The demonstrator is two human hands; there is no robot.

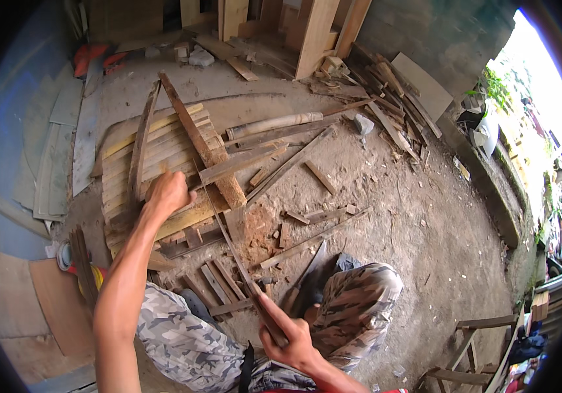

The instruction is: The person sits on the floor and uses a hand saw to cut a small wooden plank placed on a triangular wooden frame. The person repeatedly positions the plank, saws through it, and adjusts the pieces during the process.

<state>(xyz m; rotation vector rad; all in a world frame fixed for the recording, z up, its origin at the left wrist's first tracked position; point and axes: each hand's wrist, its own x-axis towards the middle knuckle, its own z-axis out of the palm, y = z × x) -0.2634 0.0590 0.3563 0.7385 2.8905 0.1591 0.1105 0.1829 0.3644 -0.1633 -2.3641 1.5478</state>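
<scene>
Handsaw (232,245): one; long, narrow blade, seen nearly edge-on, slanting up and away from a dark brown handle; far part at the left end of the plank, depth of any cut not discernible.

Plank (245,162): one; short, straight, light brown; lying crosswise over a long wooden beam (192,124).

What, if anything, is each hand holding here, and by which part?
The right grip holds a handsaw by its handle. The left grip is curled near a wooden board; whether it holds anything cannot be told.
</scene>
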